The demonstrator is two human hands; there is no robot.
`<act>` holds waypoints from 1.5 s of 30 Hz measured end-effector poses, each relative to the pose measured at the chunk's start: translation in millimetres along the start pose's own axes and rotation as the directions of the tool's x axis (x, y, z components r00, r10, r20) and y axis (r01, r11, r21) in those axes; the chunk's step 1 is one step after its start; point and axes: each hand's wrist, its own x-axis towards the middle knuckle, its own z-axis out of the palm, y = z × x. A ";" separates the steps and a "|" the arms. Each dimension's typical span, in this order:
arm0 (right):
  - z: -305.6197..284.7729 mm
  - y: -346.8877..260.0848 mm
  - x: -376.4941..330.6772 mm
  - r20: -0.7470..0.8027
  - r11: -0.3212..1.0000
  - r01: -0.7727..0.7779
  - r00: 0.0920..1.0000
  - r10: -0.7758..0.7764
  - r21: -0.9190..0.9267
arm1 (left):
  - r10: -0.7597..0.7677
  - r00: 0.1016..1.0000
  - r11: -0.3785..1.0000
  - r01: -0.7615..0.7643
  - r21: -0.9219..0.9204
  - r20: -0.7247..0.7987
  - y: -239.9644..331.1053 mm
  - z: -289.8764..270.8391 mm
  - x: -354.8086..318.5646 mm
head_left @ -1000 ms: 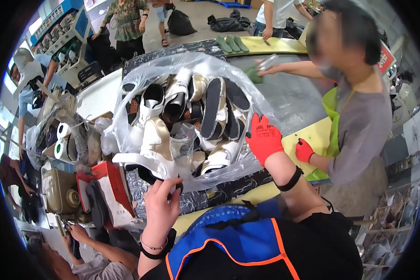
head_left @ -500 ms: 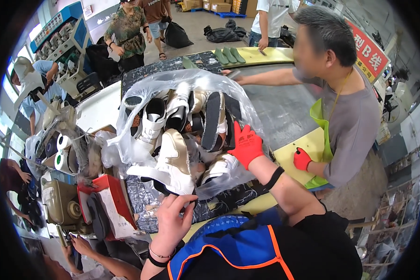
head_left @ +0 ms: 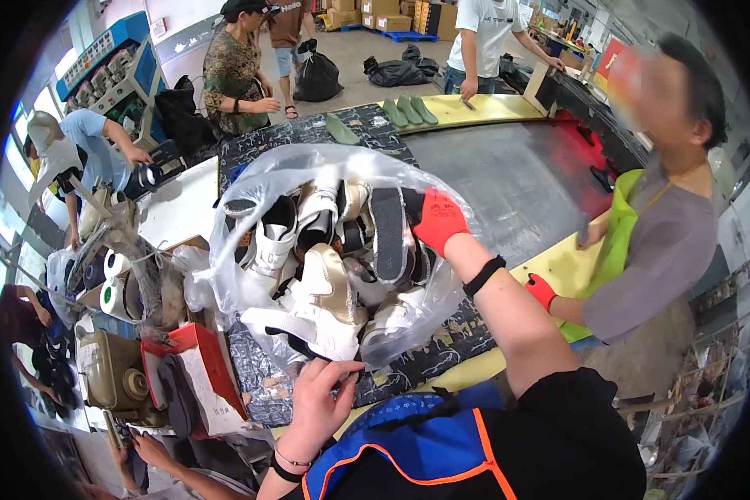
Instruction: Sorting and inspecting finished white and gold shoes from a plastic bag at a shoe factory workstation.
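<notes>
A clear plastic bag point(head_left: 246, 187) stands open before me, filled with white and gold shoes point(head_left: 325, 287). My right hand point(head_left: 442, 223), in a red glove, is closed at the bag's far right side, its fingers on a dark-soled shoe point(head_left: 413, 208); the fingertips are partly hidden. Beside it, another shoe shows its dark grey sole point(head_left: 387, 237) upward. My bare left hand point(head_left: 321, 400) is at the bag's near edge, below a white shoe with a strap point(head_left: 283, 325). Its fingers are bent together in a pinch, and what lies between them is too small to make out.
A co-worker in a green apron point(head_left: 621, 221) stands at the right by a grey belt point(head_left: 500, 171). Green shoe lasts point(head_left: 408, 111) lie beyond the bag. A red box point(head_left: 212, 375) is at the left, near a sewing machine point(head_left: 112, 371). Other people stand farther back.
The co-worker at the right has drawn back an arm from the belt and leaned away. My right hand has moved slightly up, its fingers now more bent. My left hand has lowered slightly.
</notes>
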 end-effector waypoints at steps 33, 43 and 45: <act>-8.5 -83.9 -33.6 -0.065 0.686 0.716 0.685 -0.726 -0.131 | 0.141 0.954 0.853 0.019 0.522 -0.266 -29.1 -28.8 2.7; -24.2 -78.2 -12.4 -0.084 0.975 0.209 0.973 -0.216 -0.079 | -0.150 0.900 0.888 0.304 0.344 -0.410 -36.8 -31.6 4.4; -23.1 -63.4 0.3 -0.104 0.980 0.184 0.976 -0.192 -0.083 | -0.129 0.889 0.879 0.307 0.364 -0.438 -37.9 -39.4 2.4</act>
